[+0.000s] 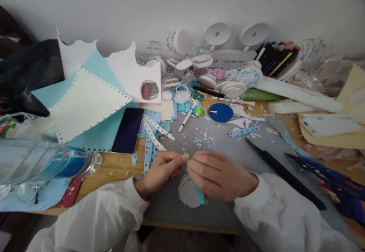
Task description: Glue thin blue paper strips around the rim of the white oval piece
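Observation:
Between my two hands is a narrow teal paper strip, its lower end hanging out below my right hand. My left hand is closed, with thumb and forefinger pinching near the strip's upper end. The fingers of my right hand curl round the strip and hide its middle. Just beneath, a round whitish disc lies on the grey cutting mat, partly covered by the strip and my fingers. Small paper bits are scattered on the mat beyond my hands.
A glue gun with a red light and a long black tool lie right. Left are a phone, punched paper sheets and a water bottle. White discs, a blue disc and markers stand behind.

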Demonstrator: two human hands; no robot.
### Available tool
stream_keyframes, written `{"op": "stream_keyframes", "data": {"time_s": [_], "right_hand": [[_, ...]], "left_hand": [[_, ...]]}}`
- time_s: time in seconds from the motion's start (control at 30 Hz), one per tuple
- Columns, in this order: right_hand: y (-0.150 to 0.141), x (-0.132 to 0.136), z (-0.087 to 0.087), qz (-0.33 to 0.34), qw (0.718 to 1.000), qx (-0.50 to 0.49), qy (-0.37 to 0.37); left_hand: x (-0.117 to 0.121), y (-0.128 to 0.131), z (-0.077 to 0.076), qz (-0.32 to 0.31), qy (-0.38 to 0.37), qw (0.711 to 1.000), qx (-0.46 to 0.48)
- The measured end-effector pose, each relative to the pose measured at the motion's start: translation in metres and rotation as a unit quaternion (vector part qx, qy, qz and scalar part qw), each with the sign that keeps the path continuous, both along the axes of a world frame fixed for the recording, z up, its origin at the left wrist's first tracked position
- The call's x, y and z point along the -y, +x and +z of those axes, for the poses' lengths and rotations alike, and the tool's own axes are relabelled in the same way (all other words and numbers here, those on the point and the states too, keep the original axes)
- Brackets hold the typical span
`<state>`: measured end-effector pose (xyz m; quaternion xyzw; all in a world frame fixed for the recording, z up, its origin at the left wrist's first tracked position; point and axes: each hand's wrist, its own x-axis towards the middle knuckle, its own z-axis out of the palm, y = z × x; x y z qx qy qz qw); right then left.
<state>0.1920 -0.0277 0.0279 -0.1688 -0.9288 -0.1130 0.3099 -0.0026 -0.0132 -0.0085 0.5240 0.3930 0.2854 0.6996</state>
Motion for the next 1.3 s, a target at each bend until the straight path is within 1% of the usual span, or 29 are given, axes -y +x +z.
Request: {"op": "stream_keyframes", "data": {"time_s": [0.03, 0.07, 0.1, 0.13, 0.17, 0.23, 0.27, 0.33, 0.4, 0.43, 0.53, 0.73, 0.8, 0.87, 0.97, 1.07, 1.13, 1.2, 1.3], "right_hand": [[0.005, 0.0, -0.003, -0.011, 0.999, -0.031, -0.032], [0.009, 0.001, -0.006, -0.028, 0.993, -0.084, -0.078], [0.014, 0.002, -0.011, -0.049, 0.979, -0.152, -0.128], [0.017, 0.004, -0.016, -0.076, 0.953, -0.23, -0.181], [0.02, 0.005, -0.022, -0.104, 0.919, -0.306, -0.226], [0.022, 0.009, -0.03, -0.151, 0.853, -0.414, -0.279], [0.022, 0.01, -0.033, -0.162, 0.83, -0.446, -0.293], [0.022, 0.012, -0.035, -0.165, 0.792, -0.491, -0.325], [0.021, 0.013, -0.033, -0.151, 0.76, -0.519, -0.36], [0.021, 0.013, -0.032, -0.144, 0.75, -0.527, -0.372], [0.021, 0.014, -0.028, -0.138, 0.742, -0.526, -0.393], [0.019, 0.016, -0.025, -0.133, 0.729, -0.533, -0.409], [0.018, 0.016, -0.025, -0.141, 0.727, -0.532, -0.41], [0.019, 0.016, -0.025, -0.154, 0.726, -0.531, -0.409], [0.019, 0.016, -0.025, -0.171, 0.719, -0.537, -0.407], [0.02, 0.017, -0.027, -0.164, 0.699, -0.563, -0.41], [0.02, 0.017, -0.028, -0.154, 0.686, -0.574, -0.418], [0.02, 0.017, -0.028, -0.152, 0.684, -0.567, -0.434], [0.019, 0.018, -0.028, -0.151, 0.697, -0.535, -0.453]], "left_hand": [[0.0, 0.0, 0.001, -0.009, 0.03, 0.999, -0.02], [0.0, -0.001, 0.002, -0.02, 0.069, 0.996, -0.044], [0.0, -0.001, 0.003, -0.032, 0.115, 0.99, -0.069], [0.0, -0.002, 0.004, -0.051, 0.167, 0.98, -0.093], [-0.001, -0.002, 0.004, -0.08, 0.221, 0.965, -0.114], [-0.003, -0.003, 0.004, -0.151, 0.312, 0.927, -0.143], [-0.005, -0.004, 0.004, -0.183, 0.342, 0.909, -0.151], [-0.009, -0.005, 0.004, -0.229, 0.371, 0.886, -0.158], [-0.013, -0.006, 0.005, -0.244, 0.37, 0.882, -0.161], [-0.015, -0.006, 0.006, -0.249, 0.366, 0.882, -0.162], [-0.02, -0.009, 0.007, -0.259, 0.357, 0.881, -0.168], [-0.022, -0.011, 0.005, -0.305, 0.338, 0.871, -0.184], [-0.021, -0.011, 0.005, -0.311, 0.336, 0.869, -0.188], [-0.019, -0.01, 0.006, -0.31, 0.327, 0.875, -0.18], [-0.014, -0.007, 0.009, -0.282, 0.285, 0.904, -0.15], [-0.008, -0.004, 0.012, -0.231, 0.187, 0.947, -0.12], [-0.004, -0.001, 0.011, -0.192, 0.116, 0.97, -0.098], [-0.001, 0.001, 0.007, -0.157, 0.069, 0.983, -0.07], [-0.001, 0.004, 0.001, -0.123, 0.028, 0.991, -0.031]]}}
